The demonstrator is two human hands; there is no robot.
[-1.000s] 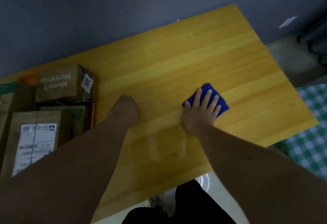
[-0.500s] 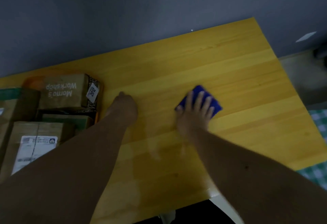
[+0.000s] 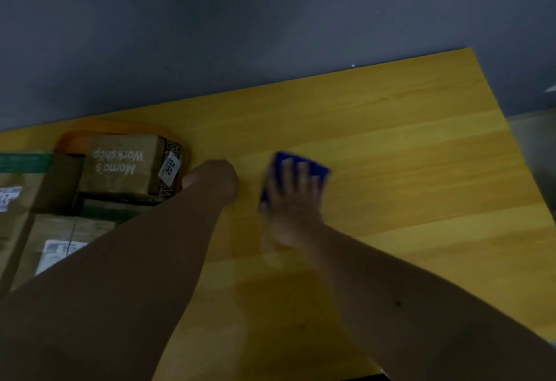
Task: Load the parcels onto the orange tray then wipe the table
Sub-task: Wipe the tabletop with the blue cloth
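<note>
My right hand (image 3: 293, 200) lay flat with fingers spread straight, pressing the blue cloth (image 3: 316, 170) onto the table (image 3: 406, 170). My left hand (image 3: 215, 180) rested as a curled fist on the wood, holding nothing, just beside the orange tray (image 3: 99, 134). The tabletop was yellow planked wood, set against a dark grey wall (image 3: 240, 34). The brown parcels (image 3: 123, 164) sat packed on the tray at the table's left end, one printed "Momo's Workshop".

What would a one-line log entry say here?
wiping | right hand presses blue cloth on wooden table | left hand fisted, resting
</note>
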